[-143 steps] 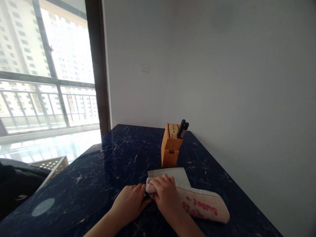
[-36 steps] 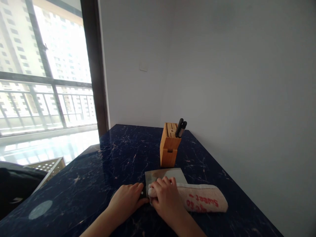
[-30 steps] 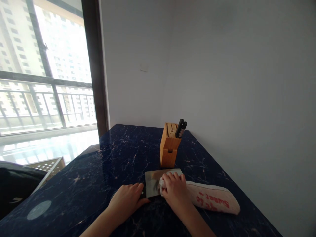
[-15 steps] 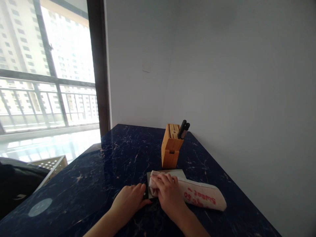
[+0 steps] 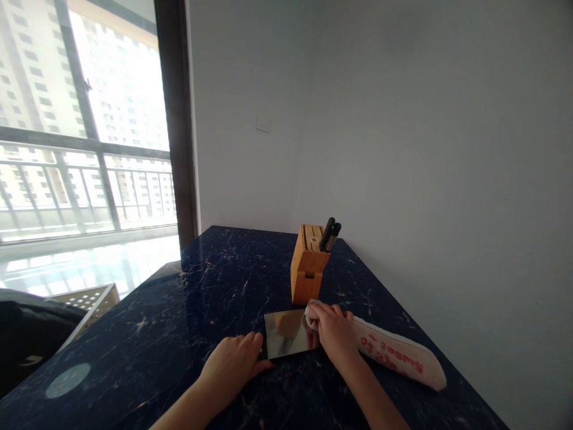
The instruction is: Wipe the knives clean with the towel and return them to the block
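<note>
1 towel (image 5: 403,352), red "Sweet" txt, R hand (image 5: 335,333), on cleaver blade (image 5: 286,333)

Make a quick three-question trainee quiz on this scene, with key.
1. True or false: the left hand rests on the flat rectangular steel cleaver at its black handle end.
2. What does the right hand hold against the blade? A) a sponge B) a white towel with red lettering C) a knife
3. What stands upright behind the blade on the dark blue marble counter?

Key: 1 true; 2 B; 3 a light wooden knife block
</note>
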{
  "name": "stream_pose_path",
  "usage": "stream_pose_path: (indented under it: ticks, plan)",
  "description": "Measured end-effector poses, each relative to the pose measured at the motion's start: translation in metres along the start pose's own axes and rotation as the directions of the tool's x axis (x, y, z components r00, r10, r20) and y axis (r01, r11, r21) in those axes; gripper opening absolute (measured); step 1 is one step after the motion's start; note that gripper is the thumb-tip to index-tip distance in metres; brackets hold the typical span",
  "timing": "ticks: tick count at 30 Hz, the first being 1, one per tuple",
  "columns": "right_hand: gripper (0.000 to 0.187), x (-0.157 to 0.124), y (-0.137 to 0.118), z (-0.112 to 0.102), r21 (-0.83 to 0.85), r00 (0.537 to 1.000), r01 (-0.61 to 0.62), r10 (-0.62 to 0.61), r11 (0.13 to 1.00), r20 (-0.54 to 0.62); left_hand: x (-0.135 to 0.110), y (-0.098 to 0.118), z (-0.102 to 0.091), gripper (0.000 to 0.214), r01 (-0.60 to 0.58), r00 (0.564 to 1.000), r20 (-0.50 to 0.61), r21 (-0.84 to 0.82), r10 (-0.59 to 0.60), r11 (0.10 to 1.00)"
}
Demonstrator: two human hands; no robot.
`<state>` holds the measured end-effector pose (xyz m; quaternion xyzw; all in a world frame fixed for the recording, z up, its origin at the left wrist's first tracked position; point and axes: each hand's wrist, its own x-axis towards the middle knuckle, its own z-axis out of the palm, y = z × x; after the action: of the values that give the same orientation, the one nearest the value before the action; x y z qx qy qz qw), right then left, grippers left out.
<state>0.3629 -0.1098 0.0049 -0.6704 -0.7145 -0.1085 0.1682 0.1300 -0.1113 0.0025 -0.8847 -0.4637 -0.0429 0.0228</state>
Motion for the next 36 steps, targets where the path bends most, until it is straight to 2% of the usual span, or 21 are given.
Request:
stream_pose_path:
  ticks: [3,8,13,20,27,36]
  plan:
    - [0.036,-0.001,0.006,-0.003,-0.046,1.000,-0.026,0.026,0.999,0.013,-0.001,0.001,-0.001,0.046,0.003,1.000,0.005,-0.004,-0.003,1.000]
    - [0.029,-0.004,0.004,-0.017,-0.140,0.988,-0.079,0.095,0.987,0.118,0.000,0.000,-0.001,0.049,0.007,1.000,0.021,-0.010,-0.007,1.000]
    - [0.027,-0.012,-0.008,-0.026,-0.147,0.984,-0.051,0.075,0.988,0.161,0.001,-0.002,0.000,0.052,0.003,1.000,0.023,-0.020,-0.002,1.000]
    - [0.027,-0.014,-0.030,-0.018,-0.021,0.987,0.075,-0.071,0.997,0.143,0.001,-0.003,0.001,0.050,0.014,1.000,0.025,-0.031,-0.013,0.999]
    - [0.026,-0.020,-0.058,-0.027,0.105,0.958,0.251,-0.263,0.962,0.119,0.001,-0.002,0.001,0.046,0.008,1.000,0.021,-0.031,-0.008,0.999]
    - [0.029,-0.023,-0.061,-0.026,0.148,0.957,0.263,-0.277,0.953,0.081,0.001,-0.003,0.002,0.043,-0.016,1.000,0.004,-0.017,0.017,1.000]
